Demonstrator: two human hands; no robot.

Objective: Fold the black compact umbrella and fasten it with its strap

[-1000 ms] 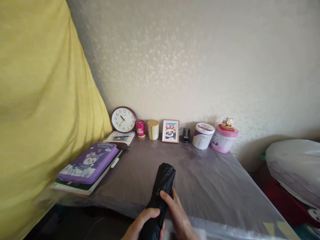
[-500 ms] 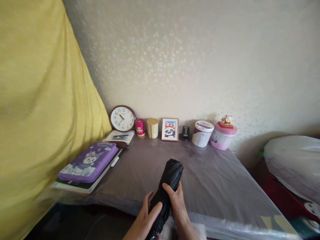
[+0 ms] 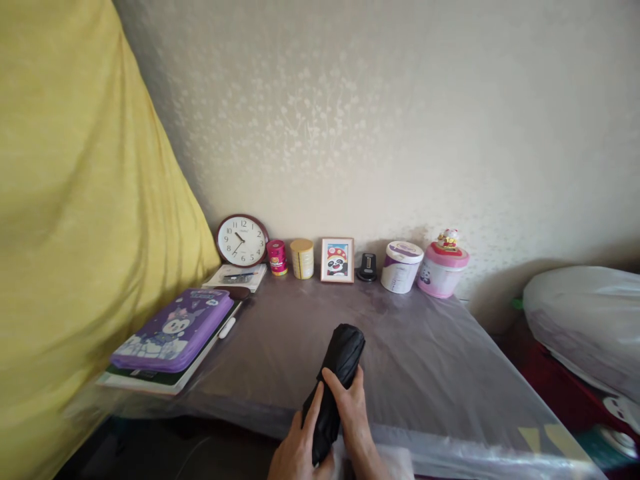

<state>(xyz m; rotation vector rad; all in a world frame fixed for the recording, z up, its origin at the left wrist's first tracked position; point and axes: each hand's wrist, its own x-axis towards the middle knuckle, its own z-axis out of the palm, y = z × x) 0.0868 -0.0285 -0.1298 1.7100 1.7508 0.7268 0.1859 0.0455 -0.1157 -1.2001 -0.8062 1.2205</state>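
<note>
A black folded umbrella (image 3: 343,357) is held at a slant over the table's front edge, its top end leaning away and to the right. My right hand (image 3: 351,413) is closed round its right side, thumb lying across the front of the black cloth. Lower down on the left, my left hand (image 3: 299,443) grips the umbrella, with a finger pressed along the cloth. The umbrella's lower end is hidden by my left hand.
A table (image 3: 400,360) under clear plastic spreads ahead. Along the wall stand a clock (image 3: 243,241), a pink tin (image 3: 277,258), a yellow-lidded can (image 3: 302,259), a framed panda picture (image 3: 337,260) and tubs (image 3: 401,267). A purple case (image 3: 173,330) lies on books at left, beside a yellow curtain (image 3: 90,200).
My left hand has turned and closed further round the lower umbrella, covering the end that showed before. My right hand keeps its grip. The view has shifted slightly.
</note>
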